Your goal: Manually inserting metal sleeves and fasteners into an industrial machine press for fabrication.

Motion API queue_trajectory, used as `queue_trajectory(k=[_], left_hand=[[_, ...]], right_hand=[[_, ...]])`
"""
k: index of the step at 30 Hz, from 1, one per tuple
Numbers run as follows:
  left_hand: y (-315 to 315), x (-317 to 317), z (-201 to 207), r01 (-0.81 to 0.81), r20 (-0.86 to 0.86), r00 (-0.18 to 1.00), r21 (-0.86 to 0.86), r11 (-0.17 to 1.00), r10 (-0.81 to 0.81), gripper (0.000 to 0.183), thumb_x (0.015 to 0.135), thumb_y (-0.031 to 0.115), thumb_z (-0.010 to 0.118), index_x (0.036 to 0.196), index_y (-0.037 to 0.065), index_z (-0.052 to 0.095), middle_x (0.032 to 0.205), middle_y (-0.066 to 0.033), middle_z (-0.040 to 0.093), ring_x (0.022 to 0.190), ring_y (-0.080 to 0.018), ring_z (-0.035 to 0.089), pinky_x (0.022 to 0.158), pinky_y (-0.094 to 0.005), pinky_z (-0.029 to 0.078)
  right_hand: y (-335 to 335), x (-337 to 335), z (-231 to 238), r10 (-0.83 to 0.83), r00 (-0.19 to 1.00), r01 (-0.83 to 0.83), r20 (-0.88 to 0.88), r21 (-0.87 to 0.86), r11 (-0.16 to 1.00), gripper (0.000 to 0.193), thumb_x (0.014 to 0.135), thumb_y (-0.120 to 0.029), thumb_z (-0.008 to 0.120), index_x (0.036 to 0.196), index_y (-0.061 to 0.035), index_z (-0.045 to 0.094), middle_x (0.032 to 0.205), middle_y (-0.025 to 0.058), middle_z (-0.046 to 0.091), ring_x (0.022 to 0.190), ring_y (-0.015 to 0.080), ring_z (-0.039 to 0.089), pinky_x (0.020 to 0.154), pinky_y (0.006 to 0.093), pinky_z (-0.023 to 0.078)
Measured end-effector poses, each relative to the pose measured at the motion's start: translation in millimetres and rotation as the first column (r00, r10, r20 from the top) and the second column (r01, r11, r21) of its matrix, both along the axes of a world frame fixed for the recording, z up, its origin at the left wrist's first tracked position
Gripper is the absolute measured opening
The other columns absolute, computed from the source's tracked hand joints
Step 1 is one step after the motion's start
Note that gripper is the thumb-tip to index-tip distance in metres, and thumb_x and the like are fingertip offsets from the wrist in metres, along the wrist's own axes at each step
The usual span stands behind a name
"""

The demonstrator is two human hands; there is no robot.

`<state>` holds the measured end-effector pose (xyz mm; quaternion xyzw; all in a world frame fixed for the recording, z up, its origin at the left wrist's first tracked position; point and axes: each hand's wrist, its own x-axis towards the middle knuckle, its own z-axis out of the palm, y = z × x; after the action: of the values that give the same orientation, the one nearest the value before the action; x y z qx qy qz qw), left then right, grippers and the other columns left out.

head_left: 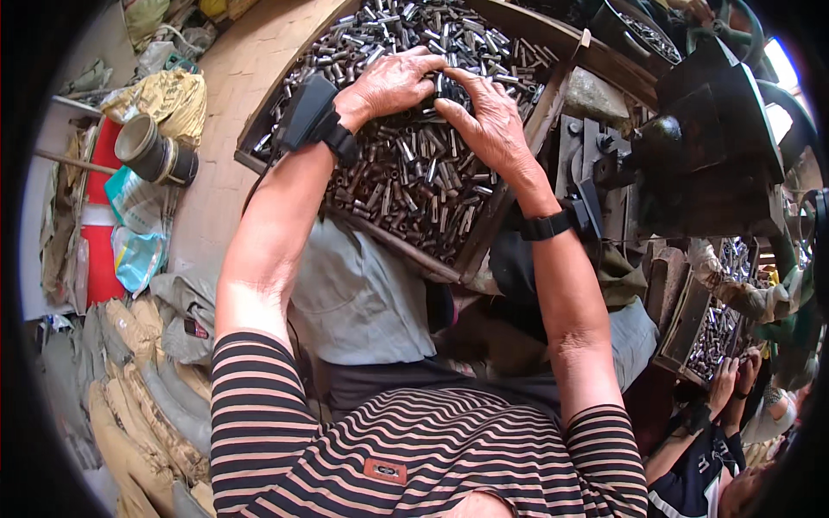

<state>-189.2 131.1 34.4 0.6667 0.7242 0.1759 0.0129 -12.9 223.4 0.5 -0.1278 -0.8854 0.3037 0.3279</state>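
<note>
Short metal tubes [406, 164], shiny and dark, fill a shallow wooden tray [393, 240] in front of my knees. Over the heap, my left hand [393, 84] has its fingers curled inward; what lies under them is hidden. My right hand [490, 125] meets it from the right, fingertips nearly touching the left hand's. Its thumb and forefinger bend around a few dark tubes [444, 88] between the two hands. Both wrists wear black straps with dark devices.
Right of the tray stands a dark, heavy machine [708, 142] beside a grey stone block [598, 93]. A co-worker's hands [734, 380] are at another tube-filled tray [715, 332] at lower right. Filled sacks [129, 406] lie at lower left, below a black cylindrical container [160, 154].
</note>
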Motion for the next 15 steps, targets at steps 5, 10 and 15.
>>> queue_trajectory(k=[5, 10, 15], left_hand=[[-22, 25, -9, 0.038, -0.079, 0.997, 0.202, 0.979, -0.022, 0.029, 0.076, 0.011, 0.055, 0.105, 0.01, 0.06, 0.095, -0.0111, 0.058, 0.093, -0.0299, 0.059, 0.083, -0.04, 0.049], [-37, 63, -10, -0.095, -0.112, 0.985, 0.29, 0.952, 0.132, 0.037, 0.075, 0.007, 0.057, 0.112, 0.008, 0.06, 0.1, -0.0137, 0.058, 0.094, -0.0337, 0.057, 0.083, -0.0426, 0.047], [-53, 82, -14, -0.181, -0.089, 0.971, 0.334, 0.925, 0.222, 0.049, 0.076, 0.008, 0.058, 0.124, 0.01, 0.054, 0.114, -0.0144, 0.057, 0.106, -0.0334, 0.054, 0.094, -0.0433, 0.041]], right_hand=[[-28, 12, -10, -0.132, 0.991, 0.131, -0.01, 0.212, 0.969, 0.055, 0.084, -0.048, 0.057, 0.128, -0.0156, 0.051, 0.125, 0.0172, 0.052, 0.115, 0.0356, 0.046, 0.1, 0.0493, 0.03], [-37, 24, -10, -0.114, 0.994, 0.111, 0.003, 0.192, 0.975, 0.057, 0.082, -0.042, 0.062, 0.129, -0.0144, 0.049, 0.126, 0.0183, 0.049, 0.117, 0.036, 0.044, 0.102, 0.0496, 0.028], [-49, 30, -10, -0.086, 0.996, 0.085, 0.008, 0.122, 0.989, 0.055, 0.085, -0.044, 0.058, 0.129, -0.0138, 0.048, 0.126, 0.0208, 0.048, 0.119, 0.0364, 0.043, 0.103, 0.0495, 0.027]])
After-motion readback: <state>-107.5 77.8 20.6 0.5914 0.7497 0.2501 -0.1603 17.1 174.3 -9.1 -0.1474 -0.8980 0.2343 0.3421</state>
